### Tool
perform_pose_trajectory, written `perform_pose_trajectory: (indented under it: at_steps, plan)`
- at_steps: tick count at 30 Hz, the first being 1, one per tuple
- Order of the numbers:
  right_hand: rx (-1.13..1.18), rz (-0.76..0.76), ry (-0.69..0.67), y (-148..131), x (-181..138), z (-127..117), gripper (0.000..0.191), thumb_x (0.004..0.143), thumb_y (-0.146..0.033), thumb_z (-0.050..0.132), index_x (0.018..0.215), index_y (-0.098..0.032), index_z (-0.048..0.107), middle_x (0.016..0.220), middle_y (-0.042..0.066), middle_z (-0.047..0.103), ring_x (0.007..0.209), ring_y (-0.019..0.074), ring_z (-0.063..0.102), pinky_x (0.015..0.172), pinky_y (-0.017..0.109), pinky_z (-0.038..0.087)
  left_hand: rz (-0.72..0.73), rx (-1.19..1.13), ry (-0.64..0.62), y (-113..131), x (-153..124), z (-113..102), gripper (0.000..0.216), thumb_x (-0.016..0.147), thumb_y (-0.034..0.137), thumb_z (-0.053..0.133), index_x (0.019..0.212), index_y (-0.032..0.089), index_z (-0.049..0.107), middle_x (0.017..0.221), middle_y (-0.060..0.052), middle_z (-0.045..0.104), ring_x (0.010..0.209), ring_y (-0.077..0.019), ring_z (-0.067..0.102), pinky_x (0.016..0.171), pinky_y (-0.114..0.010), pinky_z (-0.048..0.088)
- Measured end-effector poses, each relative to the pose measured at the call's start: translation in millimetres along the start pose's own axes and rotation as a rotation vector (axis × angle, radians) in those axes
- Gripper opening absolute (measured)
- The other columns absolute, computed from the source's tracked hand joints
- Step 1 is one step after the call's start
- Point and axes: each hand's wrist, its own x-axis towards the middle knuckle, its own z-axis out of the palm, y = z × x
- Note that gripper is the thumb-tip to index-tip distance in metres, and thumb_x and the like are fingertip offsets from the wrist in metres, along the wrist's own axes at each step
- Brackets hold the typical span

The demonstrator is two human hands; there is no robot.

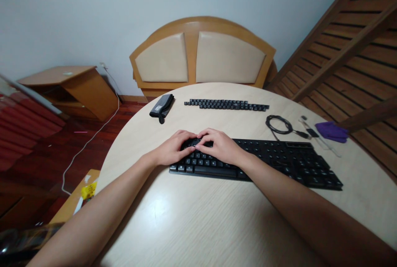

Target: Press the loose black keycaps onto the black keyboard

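Observation:
A black computer keyboard (217,171) lies across the middle of the table, with keycaps showing along its lower left rows and at its right end. Over its left part my left hand (172,149) is bent, thumb and forefinger brought close together at the keys. From the other side my right hand (221,147) meets it, fingers curled in a pinch and tips almost touching the left ones. Whatever lies between the fingertips is too small or hidden to name. Behind the keyboard, loose black keycaps (223,104) stand in several rows.
A dark folded pouch (163,107) lies at the table's back left. To the right are the coiled black cable (279,124), a thin tool with a dark part (312,133) and a purple cloth (331,131). A wooden headboard (201,22) stands behind the round table (173,217).

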Motion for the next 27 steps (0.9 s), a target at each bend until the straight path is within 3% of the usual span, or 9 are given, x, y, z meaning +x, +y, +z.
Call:
perform_pose_trajectory:
  at_steps: [27]
  plan:
    - [-0.039, -0.076, -0.025, -3.3, -2.6, -0.7, 0.003, 0.082, -0.023, 0.073, 0.084, -0.022, 0.074, 0.109, 0.006, 0.068, 0.104, 0.0208, 0.064, 0.098, 0.037, 0.047, 0.0, -0.045, 0.001, 0.1, 0.6, 0.0, 0.036, 0.098, 0.039, 0.051, 0.128, 0.021, 0.055, 0.125, -0.01, 0.061, 0.121, -0.0263, 0.052, 0.108, -0.045, 0.039]
